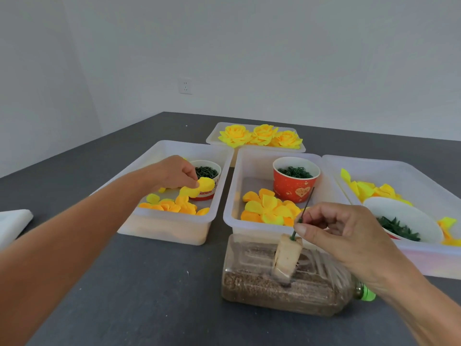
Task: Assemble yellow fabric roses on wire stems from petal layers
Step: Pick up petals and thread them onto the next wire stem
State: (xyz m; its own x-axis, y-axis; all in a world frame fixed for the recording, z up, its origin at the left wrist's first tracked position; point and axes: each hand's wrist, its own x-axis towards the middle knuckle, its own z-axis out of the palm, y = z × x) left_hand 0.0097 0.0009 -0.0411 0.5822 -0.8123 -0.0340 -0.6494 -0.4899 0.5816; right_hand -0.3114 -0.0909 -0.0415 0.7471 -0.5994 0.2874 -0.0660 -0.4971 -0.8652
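Roses (260, 138): three finished ones lie in the far tub (214, 138), so some of the work is done, and another looks to be just starting. The left hand (174, 172) reaches into the left tub (174, 221) and pinches a small round yellow petal (199, 187) between thumb and fingers, lifted above the loose petals on the tub floor. The right hand (344, 231) pinches a thin green wire stem (303, 216), which stands tilted in a pale block (287, 258) set on a clear bottle (282, 283) of brown grains lying on its side. No petal sits on the stem yet, so every layer is left to thread. Bigger, flower-shaped petal layers (269, 208) wait in the middle tub (229, 196), soft, thin fabric shading yellow to orange. Paper cups (295, 181) hold small dark green parts. The tubs are translucent plastic; the table (124, 283) is matt dark grey.
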